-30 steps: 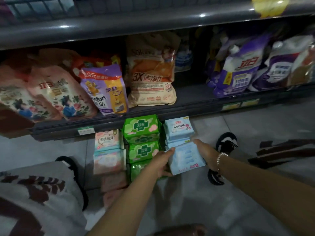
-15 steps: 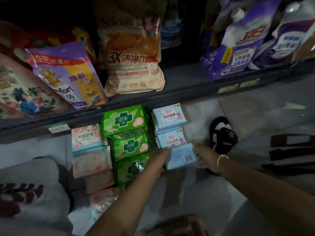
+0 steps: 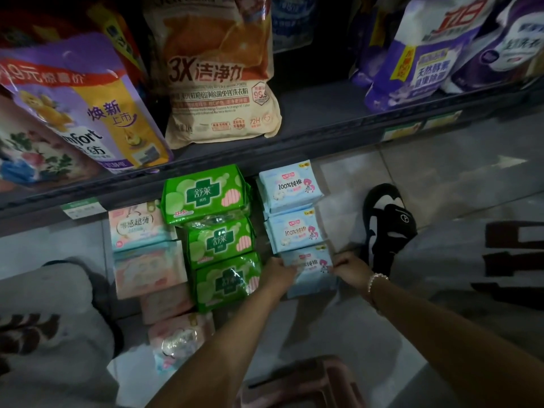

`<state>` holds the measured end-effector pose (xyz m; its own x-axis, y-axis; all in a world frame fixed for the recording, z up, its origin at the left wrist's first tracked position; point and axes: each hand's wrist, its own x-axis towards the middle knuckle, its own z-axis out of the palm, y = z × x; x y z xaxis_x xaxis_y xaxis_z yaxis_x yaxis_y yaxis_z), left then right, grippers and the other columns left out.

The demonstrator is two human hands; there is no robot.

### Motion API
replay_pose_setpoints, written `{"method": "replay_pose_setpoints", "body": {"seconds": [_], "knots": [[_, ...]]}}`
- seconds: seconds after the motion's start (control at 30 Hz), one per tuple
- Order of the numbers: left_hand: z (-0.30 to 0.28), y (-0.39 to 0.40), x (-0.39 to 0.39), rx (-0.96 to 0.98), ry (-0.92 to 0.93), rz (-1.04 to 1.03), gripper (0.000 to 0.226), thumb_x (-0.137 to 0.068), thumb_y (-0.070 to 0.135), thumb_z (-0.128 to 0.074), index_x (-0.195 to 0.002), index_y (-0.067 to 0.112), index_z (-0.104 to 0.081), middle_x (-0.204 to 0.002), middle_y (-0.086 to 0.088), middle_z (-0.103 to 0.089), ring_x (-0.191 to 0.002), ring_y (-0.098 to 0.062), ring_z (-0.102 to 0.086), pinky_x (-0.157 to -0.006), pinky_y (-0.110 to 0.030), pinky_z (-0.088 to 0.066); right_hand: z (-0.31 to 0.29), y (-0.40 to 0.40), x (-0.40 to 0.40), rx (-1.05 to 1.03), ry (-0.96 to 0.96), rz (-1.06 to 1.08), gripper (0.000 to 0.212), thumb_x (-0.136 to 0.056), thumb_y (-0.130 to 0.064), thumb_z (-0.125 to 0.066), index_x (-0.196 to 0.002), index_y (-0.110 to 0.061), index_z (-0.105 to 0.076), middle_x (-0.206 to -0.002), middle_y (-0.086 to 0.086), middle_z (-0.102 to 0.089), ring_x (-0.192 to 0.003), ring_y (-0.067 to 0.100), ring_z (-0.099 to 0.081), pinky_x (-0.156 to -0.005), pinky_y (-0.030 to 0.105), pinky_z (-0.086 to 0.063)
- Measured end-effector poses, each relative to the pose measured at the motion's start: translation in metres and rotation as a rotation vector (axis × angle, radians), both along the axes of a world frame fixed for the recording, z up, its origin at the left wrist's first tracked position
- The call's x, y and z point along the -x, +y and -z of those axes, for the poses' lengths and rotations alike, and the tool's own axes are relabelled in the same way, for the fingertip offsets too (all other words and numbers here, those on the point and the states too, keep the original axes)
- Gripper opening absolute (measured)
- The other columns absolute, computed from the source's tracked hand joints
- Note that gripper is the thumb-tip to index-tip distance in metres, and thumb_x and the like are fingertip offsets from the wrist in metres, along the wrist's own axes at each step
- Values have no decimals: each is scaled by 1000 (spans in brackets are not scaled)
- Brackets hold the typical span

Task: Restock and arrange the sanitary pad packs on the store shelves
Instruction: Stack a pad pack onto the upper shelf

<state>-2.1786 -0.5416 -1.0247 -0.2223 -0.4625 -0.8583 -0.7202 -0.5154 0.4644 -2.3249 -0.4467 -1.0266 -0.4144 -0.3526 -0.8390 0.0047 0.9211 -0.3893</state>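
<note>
Three rows of sanitary pad packs lie on the tiled floor below the bottom shelf. The right row is light blue: two blue packs (image 3: 290,187) lie flat, and a third blue pack (image 3: 310,270) sits at the near end. My left hand (image 3: 278,273) grips its left edge and my right hand (image 3: 351,270) grips its right edge. The middle row holds three green packs (image 3: 206,195). Several pink packs (image 3: 137,223) make up the left row.
The dark shelf edge (image 3: 294,142) above carries detergent bags: an orange one (image 3: 220,75), a purple one (image 3: 79,107) and white-purple pouches (image 3: 424,51). A black and white sandal (image 3: 388,222) stands right of the blue row. A pink stool (image 3: 300,384) is near the bottom.
The blue pack was held tilted above the floor; now it lies face up at the near end of the blue row, both hands still on its edges. The camera moved closer and lower.
</note>
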Motion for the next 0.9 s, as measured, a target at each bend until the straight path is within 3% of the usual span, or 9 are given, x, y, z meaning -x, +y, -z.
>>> {"method": "replay_pose_setpoints", "body": {"seconds": [0.23, 0.3, 0.33, 0.4, 0.47, 0.63, 0.7, 0.83, 0.9], "knots": [[16, 13, 4, -166, 45, -210, 32, -87, -2, -53, -118, -4, -62, -110, -21, -67, -100, -33, -66, -93, -47, -52, 14, 8, 2, 115, -98, -8, 28, -86, -18, -70, -108, 0, -69, -108, 12, -70, -98, 26, -65, -83, 33, -55], [13, 14, 5, -202, 131, -285, 35, -87, -7, -50, -121, -3, -59, -114, -19, -66, -104, -34, -64, -96, -50, -50, 8, 7, -4, 168, -168, -16, 45, -85, -37, -68, -117, -6, -65, -114, 6, -67, -104, 23, -64, -83, 27, -55], [9, 15, 5, -211, 155, -314, 35, -88, -8, -49, -120, -1, -59, -115, -18, -65, -104, -34, -63, -97, -48, -49, 9, 7, -7, 181, -177, -5, 52, -81, -45, -70, -118, -9, -65, -116, 5, -67, -106, 23, -64, -89, 32, -54], [5, 15, 4, -224, 179, -348, 34, -90, -7, -47, -120, 3, -58, -115, -17, -65, -102, -33, -62, -94, -46, -49, 14, 8, -9, 206, -200, 70, 45, -78, -34, -77, -117, -14, -66, -116, 5, -69, -106, 25, -65, -97, 43, -50], [4, 16, 4, -223, 187, -353, 34, -90, -4, -48, -122, 3, -57, -117, -17, -65, -102, -33, -63, -94, -46, -49, 14, 7, -9, 210, -200, 88, 36, -80, -19, -76, -115, -13, -67, -113, 3, -69, -104, 23, -65, -97, 40, -50], [-7, 14, 6, -130, 211, -282, 26, -92, -1, -49, -112, 12, -58, -114, -12, -66, -98, -28, -64, -82, -37, -56, 2, 2, -9, 216, -120, 92, 36, -92, -15, -62, -128, -12, -57, -121, 6, -63, -106, 20, -62, -90, 28, -50], [-18, 10, 8, -34, 189, -212, 23, -92, 6, -49, -112, 15, -54, -112, -7, -64, -99, -25, -62, -77, -30, -54, -3, -2, -11, 247, -84, 111, 35, -93, -15, -60, -128, -12, -56, -122, 7, -62, -102, 19, -62, -79, 21, -52], [-48, -3, 10, 95, 113, -107, 35, -96, 21, -48, -130, 13, -46, -125, 2, -52, -118, -24, -54, -93, -25, -42, -31, -17, -16, 336, -13, 113, 22, -95, -21, -58, -116, -15, -60, -109, 9, -66, -89, 21, -65, -74, 31, -55], [-64, -12, 10, 157, 131, -118, 40, -98, 25, -48, -136, 11, -44, -133, -4, -52, -121, -26, -53, -100, -32, -42, -54, -29, -16, 417, 65, 90, 16, -94, -26, -59, -109, -20, -62, -104, 4, -69, -86, 18, -67, -69, 26, -52]]}}
